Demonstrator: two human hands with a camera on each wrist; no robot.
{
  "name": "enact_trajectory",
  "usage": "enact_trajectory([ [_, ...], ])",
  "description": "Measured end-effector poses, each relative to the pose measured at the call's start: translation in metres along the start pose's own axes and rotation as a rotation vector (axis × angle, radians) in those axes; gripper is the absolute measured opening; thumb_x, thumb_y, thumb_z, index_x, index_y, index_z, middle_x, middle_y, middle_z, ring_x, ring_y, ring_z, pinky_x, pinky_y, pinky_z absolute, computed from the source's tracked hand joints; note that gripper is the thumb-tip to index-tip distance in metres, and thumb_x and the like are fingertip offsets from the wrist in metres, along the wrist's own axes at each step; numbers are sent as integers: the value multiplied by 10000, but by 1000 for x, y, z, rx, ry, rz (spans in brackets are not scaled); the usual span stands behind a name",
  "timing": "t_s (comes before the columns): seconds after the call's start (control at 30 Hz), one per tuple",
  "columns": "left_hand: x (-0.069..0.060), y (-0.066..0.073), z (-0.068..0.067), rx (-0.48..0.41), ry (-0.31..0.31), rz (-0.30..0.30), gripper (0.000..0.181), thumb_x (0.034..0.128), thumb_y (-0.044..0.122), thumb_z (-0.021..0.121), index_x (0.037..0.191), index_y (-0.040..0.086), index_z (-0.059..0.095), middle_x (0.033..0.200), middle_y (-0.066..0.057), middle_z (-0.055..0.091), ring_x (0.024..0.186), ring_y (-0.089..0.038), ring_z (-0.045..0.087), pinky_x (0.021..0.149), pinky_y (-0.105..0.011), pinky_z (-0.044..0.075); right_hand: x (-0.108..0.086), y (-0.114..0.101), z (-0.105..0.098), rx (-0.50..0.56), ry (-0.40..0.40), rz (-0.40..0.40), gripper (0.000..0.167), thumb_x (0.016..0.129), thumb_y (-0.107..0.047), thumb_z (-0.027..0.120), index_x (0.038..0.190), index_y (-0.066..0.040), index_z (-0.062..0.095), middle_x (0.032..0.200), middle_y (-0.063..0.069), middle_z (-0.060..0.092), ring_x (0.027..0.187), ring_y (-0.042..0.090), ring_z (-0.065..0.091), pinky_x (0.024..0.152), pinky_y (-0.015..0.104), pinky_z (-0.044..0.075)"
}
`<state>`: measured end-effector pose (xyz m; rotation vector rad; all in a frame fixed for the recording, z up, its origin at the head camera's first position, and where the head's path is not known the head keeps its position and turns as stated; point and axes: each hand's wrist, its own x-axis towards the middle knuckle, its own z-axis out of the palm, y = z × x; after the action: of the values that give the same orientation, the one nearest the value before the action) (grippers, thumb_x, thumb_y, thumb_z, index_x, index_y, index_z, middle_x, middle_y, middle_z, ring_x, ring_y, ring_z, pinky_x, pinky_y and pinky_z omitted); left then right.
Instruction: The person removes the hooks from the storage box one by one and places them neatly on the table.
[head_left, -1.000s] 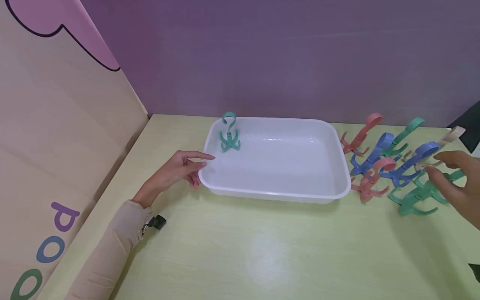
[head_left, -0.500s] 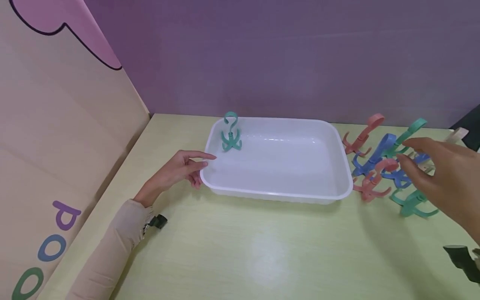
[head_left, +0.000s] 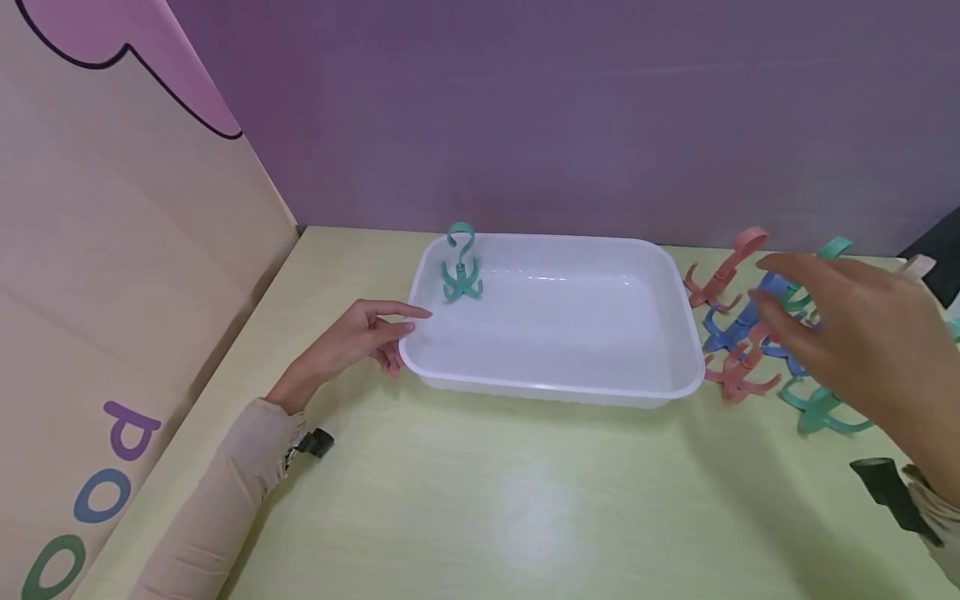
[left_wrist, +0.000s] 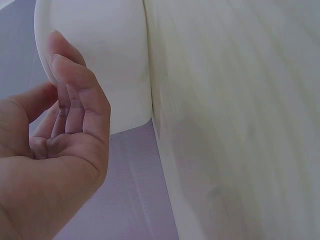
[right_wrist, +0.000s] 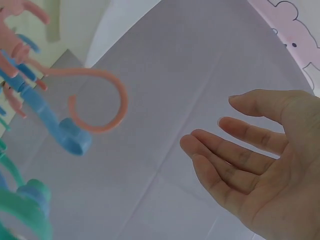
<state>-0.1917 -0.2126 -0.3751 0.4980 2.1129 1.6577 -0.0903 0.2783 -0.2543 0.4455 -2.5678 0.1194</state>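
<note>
My left hand point(head_left: 356, 337) grips the left rim of a white plastic tray point(head_left: 555, 392). In the left wrist view its curled fingers point(left_wrist: 95, 112) lie against the tray's outer wall point(left_wrist: 120, 60). A green pronged hook point(head_left: 461, 279) stands inside the tray, at the back left. My right hand point(head_left: 870, 333) hovers over the other hooks, thumb and fingers apart, holding nothing. Beneath and beside it are a blue hook point(head_left: 723, 333), a pink hook point(head_left: 738, 379) and a green hook point(head_left: 817, 412), some partly hidden. In the right wrist view, a pink hook point(right_wrist: 122, 100) is apart from the fingers.
Another pink hook point(head_left: 723, 271) stands by the tray's back right corner. A purple wall point(head_left: 555, 117) rises behind the pale table point(head_left: 510, 500). A light panel point(head_left: 135, 250) with printed letters borders the left. Something dark point(head_left: 937, 250) shows at the far right.
My right hand has moved left from the right edge, across the hooks, and now covers more of them. My left hand, the tray and the hook inside it have stayed put.
</note>
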Motion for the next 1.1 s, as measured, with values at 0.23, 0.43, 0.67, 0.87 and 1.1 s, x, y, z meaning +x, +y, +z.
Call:
enact_trajectory([
  [0.23,0,-2,1,-2,0,-5,402,1044,32,586,1435,-61,564,657,-117,694,562,-203,691,584,-341,621,9,-10,3,48,35,-43,405,821,-100,810,1210,-73,699,858,170,748,571,223,496,434,294,346],
  [0.43,0,-1,2,-8,5,-16,408,1045,45,593,1442,-45,567,647,-118,686,556,-202,691,582,-338,620,20,-22,6,84,43,-60,350,824,-74,799,1159,-77,698,881,106,753,580,178,444,454,290,322],
  [0.67,0,1,3,-12,2,-17,407,1046,32,582,1443,-54,559,646,-114,686,559,-203,693,580,-334,617,33,-35,9,129,76,-163,376,821,-37,807,1180,-86,707,849,94,730,652,255,618,493,366,432],
  [0.87,0,0,4,-13,0,-13,408,1043,32,589,1440,-55,561,647,-115,682,568,-217,698,595,-346,622,44,-45,13,153,82,-212,354,854,-14,759,1196,-81,695,930,125,755,646,300,675,653,515,534],
  [1.1,1,1,7,-17,-6,1,406,1043,25,586,1437,-68,558,643,-113,685,559,-205,694,590,-360,627,56,-53,22,189,105,-220,336,858,-17,750,1184,-86,711,867,122,746,579,286,615,653,560,490],
])
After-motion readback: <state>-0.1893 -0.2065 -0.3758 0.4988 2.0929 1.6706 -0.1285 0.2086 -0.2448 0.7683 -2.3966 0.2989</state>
